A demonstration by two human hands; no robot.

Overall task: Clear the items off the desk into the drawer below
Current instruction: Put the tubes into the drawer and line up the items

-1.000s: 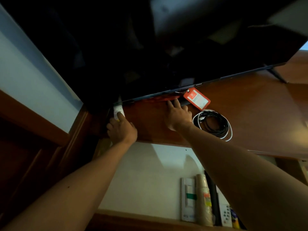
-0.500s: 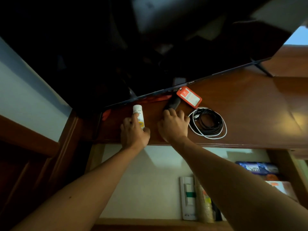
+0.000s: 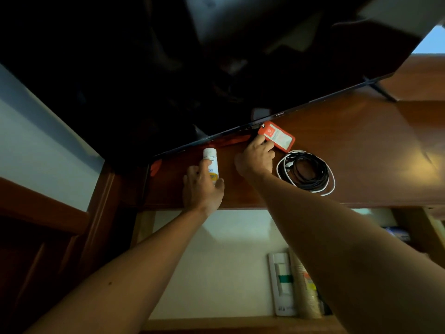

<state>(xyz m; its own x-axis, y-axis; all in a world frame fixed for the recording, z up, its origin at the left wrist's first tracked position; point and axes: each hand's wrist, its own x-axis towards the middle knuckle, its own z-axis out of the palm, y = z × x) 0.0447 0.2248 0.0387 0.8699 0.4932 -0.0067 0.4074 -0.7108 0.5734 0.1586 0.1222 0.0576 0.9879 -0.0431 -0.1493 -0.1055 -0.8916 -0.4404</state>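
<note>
A white tube [image 3: 212,165] with a yellow patch on its label lies on the reddish-brown desk [image 3: 361,145], cap toward twelve o'clock, gripped at its lower end. At its two o'clock, an orange badge holder [image 3: 277,136] with a pale card inside lies flat, tilted, at the screen's lower edge. At the badge's five o'clock rests a coiled bundle of black and white cables [image 3: 305,172]. The open drawer [image 3: 228,261] sits at six o'clock, white-lined, with boxes in it.

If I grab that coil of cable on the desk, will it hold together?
Probably not: the cable coil looks loose, with no tie visible, so loops would likely sag and unwind. A white strand strays outside the black ones and may trail. It looks light.
</note>
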